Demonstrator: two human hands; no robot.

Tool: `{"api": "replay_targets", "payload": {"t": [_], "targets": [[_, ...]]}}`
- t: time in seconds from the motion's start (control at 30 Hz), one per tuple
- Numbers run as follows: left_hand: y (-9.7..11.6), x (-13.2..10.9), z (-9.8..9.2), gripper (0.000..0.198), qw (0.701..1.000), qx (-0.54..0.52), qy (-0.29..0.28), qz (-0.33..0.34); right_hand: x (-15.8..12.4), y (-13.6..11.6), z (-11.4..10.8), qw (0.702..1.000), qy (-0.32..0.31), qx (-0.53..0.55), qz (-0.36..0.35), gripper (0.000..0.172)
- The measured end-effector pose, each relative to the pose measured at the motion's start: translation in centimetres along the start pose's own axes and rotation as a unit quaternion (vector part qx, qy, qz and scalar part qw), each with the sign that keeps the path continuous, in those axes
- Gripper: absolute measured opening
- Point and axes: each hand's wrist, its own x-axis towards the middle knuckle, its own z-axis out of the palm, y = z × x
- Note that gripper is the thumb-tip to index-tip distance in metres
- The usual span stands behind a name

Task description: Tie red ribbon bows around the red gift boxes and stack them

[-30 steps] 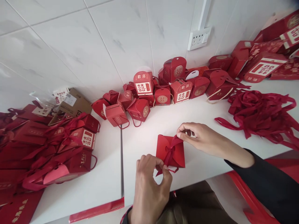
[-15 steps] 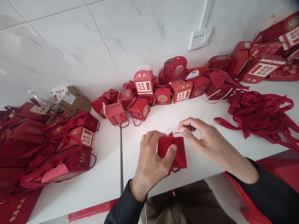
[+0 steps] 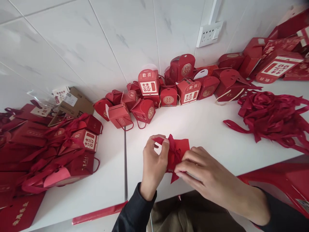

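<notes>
Red box (image 3: pixel 184 144) near-middle on white table (image 3: pixel 207 129), likely for two-handed reach | our left hand (image 3: pixel 154 159) pinches ribbon (image 3: pixel 171 143), seemingly steadying it | our right hand (image 3: pixel 201 172) crowds box's near-right; we can't discern its grip

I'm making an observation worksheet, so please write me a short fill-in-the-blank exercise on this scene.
1. The small box between the left hand and right hand is coloured ____.
2. The loose ribbon pile lies on the person's ____ side.
3. The power socket on the tiled wall is coloured ____.

Missing words: red; right; white.
</notes>
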Motion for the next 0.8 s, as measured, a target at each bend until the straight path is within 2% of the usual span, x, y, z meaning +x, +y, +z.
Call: {"api": "replay_targets", "payload": {"t": [0.1,0.17,0.23,0.27,0.33,0.4,0.47,0.5,0.57,0.63,0.7,0.77,0.8], "targets": [[-0.3,0.0,-0.3,0.017,1.000,-0.017,0.023,-0.005,-0.3,0.1,-1.9,0.995,-0.021,0.070,0.062,0.016],[-0.4,-0.6,-0.6,0.018,0.998,-0.014,0.066,0.007,0.0,0.4,-2.9,0.986,0.013,0.100,0.135,0.014],[-0.4,-1.9,-0.8,0.019,0.991,0.008,0.131,0.027,0.8,1.0,-3.5,0.979,0.067,0.091,0.170,0.015],[-0.3,-2.9,-0.8,0.017,0.987,0.025,0.159,0.032,1.4,1.5,-3.5,0.980,0.085,0.077,0.162,0.017],[-0.2,-5.1,-0.4,0.012,0.980,0.063,0.185,0.033,2.9,2.6,-3.2,0.988,0.076,0.051,0.122,0.025],[-0.3,-7.3,0.4,0.010,0.980,0.107,0.165,0.034,4.3,3.8,-2.7,0.994,0.035,0.054,0.089,0.033],[-0.6,-8.9,1.2,0.002,0.978,0.138,0.149,0.047,5.4,4.8,-2.3,0.993,-0.015,0.085,0.076,0.032],[-0.7,-9.3,1.4,0.005,0.976,0.151,0.148,0.055,5.8,5.1,-2.3,0.991,-0.032,0.104,0.079,0.029],[-0.8,-9.3,1.4,0.008,0.970,0.177,0.153,0.069,6.0,5.1,-2.4,0.987,-0.025,0.120,0.103,0.021],[-0.9,-8.5,0.7,0.008,0.967,0.188,0.156,0.075,5.5,4.3,-2.6,0.986,0.030,0.104,0.126,0.014],[-0.8,-6.9,-0.6,0.015,0.972,0.170,0.150,0.059,4.3,2.7,-2.8,0.988,0.072,0.078,0.114,0.006],[-0.7,-5.0,-1.8,0.025,0.983,0.131,0.121,0.036,2.8,1.1,-2.5,0.995,0.051,0.061,0.063,0.003],[-0.7,-4.0,-2.1,0.028,0.989,0.108,0.094,0.034,2.1,0.4,-2.2,0.998,0.025,0.045,0.031,0.008]]}}
